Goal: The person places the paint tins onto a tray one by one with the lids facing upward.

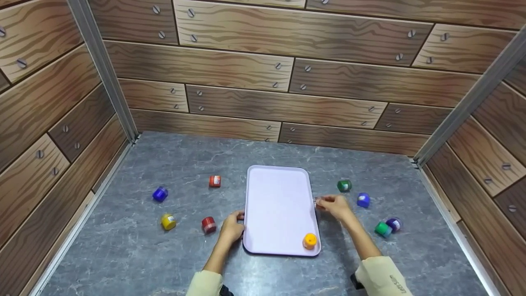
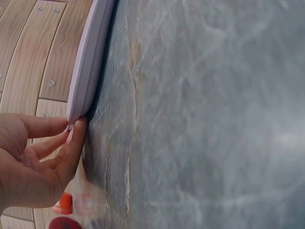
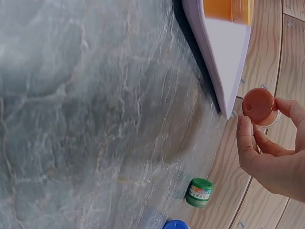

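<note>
A lilac tray (image 1: 279, 197) lies flat on the grey table, with an orange jar (image 1: 310, 241) standing in its near right corner. My left hand (image 1: 234, 224) is at the tray's left rim, and in the left wrist view its thumb and fingertips (image 2: 71, 128) pinch the rim of the tray (image 2: 88, 62). My right hand (image 1: 328, 204) hovers at the tray's right rim. It pinches a small jar with a red-brown lid (image 3: 258, 105) just beside the edge of the tray (image 3: 224, 52). The orange jar (image 3: 228, 9) shows at the top of the right wrist view.
Left of the tray lie a blue jar (image 1: 160, 194), a red jar (image 1: 215, 181), a yellow jar (image 1: 168, 221) and another red jar (image 1: 208, 225). To the right lie a green jar (image 1: 344, 186), a blue jar (image 1: 363, 200), a second green jar (image 1: 383, 229) and a purple one (image 1: 394, 224). Wood-patterned walls enclose the table.
</note>
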`<state>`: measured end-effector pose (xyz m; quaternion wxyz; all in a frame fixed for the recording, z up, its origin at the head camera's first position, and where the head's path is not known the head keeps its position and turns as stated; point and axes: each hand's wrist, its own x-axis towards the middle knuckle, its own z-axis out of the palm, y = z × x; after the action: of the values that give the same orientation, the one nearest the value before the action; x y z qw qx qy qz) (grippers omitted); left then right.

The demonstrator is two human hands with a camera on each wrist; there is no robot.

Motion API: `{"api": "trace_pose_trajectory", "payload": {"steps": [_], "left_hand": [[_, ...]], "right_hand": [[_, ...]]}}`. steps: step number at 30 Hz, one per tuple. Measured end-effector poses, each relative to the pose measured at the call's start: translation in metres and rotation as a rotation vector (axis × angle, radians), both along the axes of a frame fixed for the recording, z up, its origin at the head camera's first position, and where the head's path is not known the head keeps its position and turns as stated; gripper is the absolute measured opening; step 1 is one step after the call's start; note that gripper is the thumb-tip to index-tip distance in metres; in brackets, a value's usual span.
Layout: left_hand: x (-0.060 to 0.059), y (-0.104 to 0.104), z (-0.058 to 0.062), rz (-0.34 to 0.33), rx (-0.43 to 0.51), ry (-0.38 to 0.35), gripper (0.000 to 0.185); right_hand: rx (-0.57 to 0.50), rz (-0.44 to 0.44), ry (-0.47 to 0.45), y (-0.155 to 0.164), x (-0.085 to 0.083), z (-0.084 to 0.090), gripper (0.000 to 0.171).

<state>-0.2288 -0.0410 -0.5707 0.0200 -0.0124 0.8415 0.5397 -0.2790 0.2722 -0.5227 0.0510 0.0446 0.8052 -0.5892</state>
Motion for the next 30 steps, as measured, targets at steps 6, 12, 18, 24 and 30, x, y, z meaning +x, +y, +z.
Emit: {"api": "trace_pose_trajectory", "payload": {"steps": [6, 12, 18, 24, 30], "left_hand": [[0.000, 0.000, 0.000, 0.000, -0.013, 0.005, 0.048], [-0.001, 0.001, -0.001, 0.013, -0.015, -0.005, 0.047], [-0.001, 0.001, 0.000, 0.016, -0.007, -0.014, 0.047], [0.000, 0.001, 0.000, 0.019, -0.018, -0.017, 0.047], [0.000, 0.001, 0.000, 0.014, -0.002, -0.022, 0.047]], "right_hand": [[-0.030, 0.008, 0.031, -0.006, 0.009, -0.003, 0.032], [-0.048, 0.045, 0.056, -0.009, 0.017, -0.006, 0.032], [-0.041, 0.095, 0.074, -0.011, 0.025, -0.008, 0.033], [0.086, 0.032, 0.079, -0.014, 0.030, -0.013, 0.031], [0.212, -0.018, 0.104, -0.017, 0.034, -0.018, 0.032]]}}
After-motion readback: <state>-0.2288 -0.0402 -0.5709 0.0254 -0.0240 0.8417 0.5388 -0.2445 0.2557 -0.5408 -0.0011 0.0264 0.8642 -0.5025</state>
